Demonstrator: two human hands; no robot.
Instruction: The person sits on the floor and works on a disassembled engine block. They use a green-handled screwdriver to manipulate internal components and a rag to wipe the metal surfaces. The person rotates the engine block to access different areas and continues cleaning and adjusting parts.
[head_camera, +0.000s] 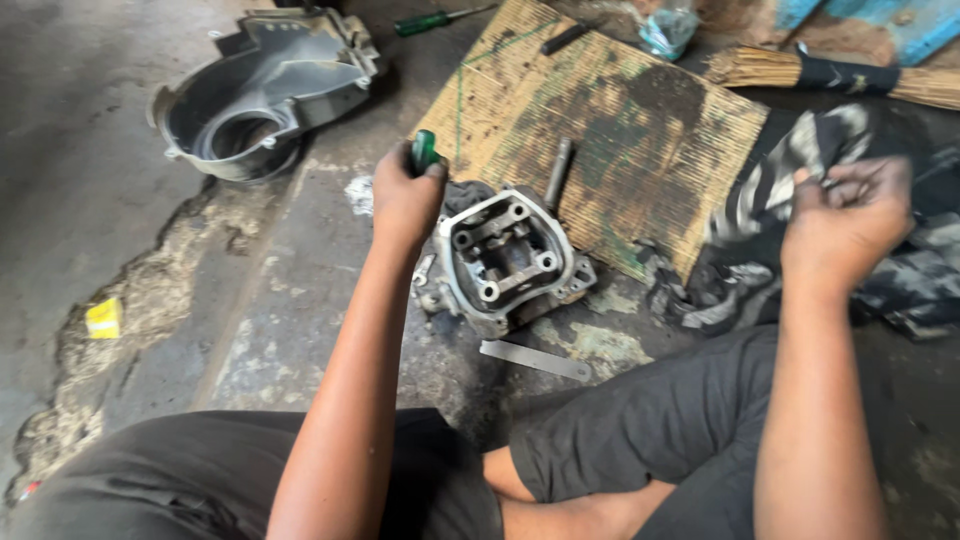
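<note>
Fingers of our left hand (405, 195) are wrapped tight round a green tool handle (424, 150), held upright just left of the metal engine head (510, 258), which sits on the oily concrete floor (90, 150) between our knees and the mat. What the tool's tip is doing we cannot tell; our hand hides it. Our right hand (845, 215) is well off to the right, fingers pinched together on something small and pale among the striped rag (790, 180); it is too blurred to name.

Outward from the head, a steel pin (558, 172) lies on the edge of the grimy woven mat (610, 125), and a flat metal strip (535, 359) rests on the floor just in front of the head. Farther off to the left sits a grey plastic housing (262, 90), already off and set aside, with a second green screwdriver (435, 19) beyond it. A broom (835, 75) lies along the top right.

As we judge it, the work is midway: the head is out on the floor with its top open and rocker parts exposed, loose pieces lie scattered about, and nothing looks refitted yet.
</note>
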